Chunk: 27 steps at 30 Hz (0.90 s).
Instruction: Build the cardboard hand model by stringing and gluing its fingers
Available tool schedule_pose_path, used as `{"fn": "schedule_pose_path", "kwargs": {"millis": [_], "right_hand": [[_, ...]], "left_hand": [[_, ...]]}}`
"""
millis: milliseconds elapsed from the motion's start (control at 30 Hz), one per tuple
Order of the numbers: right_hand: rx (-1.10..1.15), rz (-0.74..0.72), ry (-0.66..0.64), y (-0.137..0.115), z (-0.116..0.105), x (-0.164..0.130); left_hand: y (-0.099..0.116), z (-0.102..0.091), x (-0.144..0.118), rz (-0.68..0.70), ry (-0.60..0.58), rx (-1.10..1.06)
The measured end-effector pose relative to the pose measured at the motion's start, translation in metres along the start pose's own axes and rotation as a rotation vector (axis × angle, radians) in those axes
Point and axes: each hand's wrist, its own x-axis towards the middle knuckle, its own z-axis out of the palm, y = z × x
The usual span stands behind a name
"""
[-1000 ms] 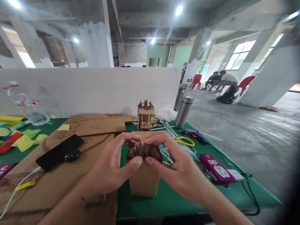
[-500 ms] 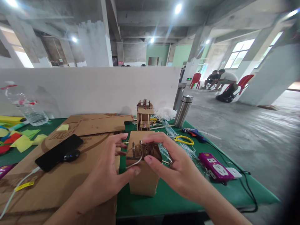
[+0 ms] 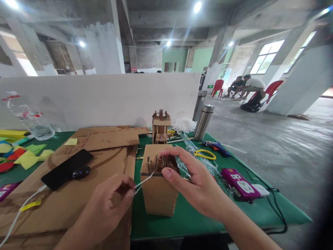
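Note:
An upright cardboard box (image 3: 159,196) stands at the table's near edge, with several small cardboard uprights (image 3: 156,161) rising from its top. Between its thumb and fingertips, my left hand (image 3: 110,199) pinches a white string (image 3: 146,178), which runs taut from the uprights down to the left. My right hand (image 3: 196,180) is closed around the rightmost uprights, its thumb in front and index finger over the top. That hand partly hides the right side of the box top. Behind it stands a second cardboard structure (image 3: 161,122) with similar uprights and thin sticks.
Cardboard sheets (image 3: 104,180) cover the left, bearing a black phone (image 3: 68,169). A water bottle (image 3: 33,121) stands farther back. To the right are a steel flask (image 3: 204,122), yellow-handled scissors (image 3: 205,154), a blue glue gun (image 3: 217,147) and a purple power strip (image 3: 240,184).
My left hand has moved away from the box, down and left, and now draws the white string out from the uprights. My right hand stays at the box top.

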Motion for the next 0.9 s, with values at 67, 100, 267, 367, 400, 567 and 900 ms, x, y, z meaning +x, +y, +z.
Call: {"fn": "schedule_pose_path", "kwargs": {"millis": [67,100,267,367,400,567,900], "right_hand": [[0.007,0.014,-0.006,0.001,0.0,0.0],[0.012,0.018,-0.009,0.001,0.001,0.0],[0.028,0.031,-0.015,0.001,0.001,0.001],[0.024,0.035,-0.012,0.001,0.0,0.001],[0.021,0.034,-0.01,0.001,0.0,0.001],[0.024,0.031,0.0,0.003,-0.001,0.0],[0.101,-0.048,0.086,0.009,-0.015,0.001]], "left_hand": [[0.001,-0.005,-0.005,0.036,0.045,-0.03],[0.001,-0.008,-0.007,0.051,0.051,-0.062],[-0.003,-0.012,-0.015,0.053,0.019,-0.258],[-0.006,-0.014,-0.01,-0.017,0.058,-0.286],[-0.008,-0.015,-0.006,-0.043,0.081,-0.252],[-0.011,-0.021,0.01,0.026,0.197,-0.061],[-0.02,-0.008,0.034,0.142,-0.032,0.22]]}}
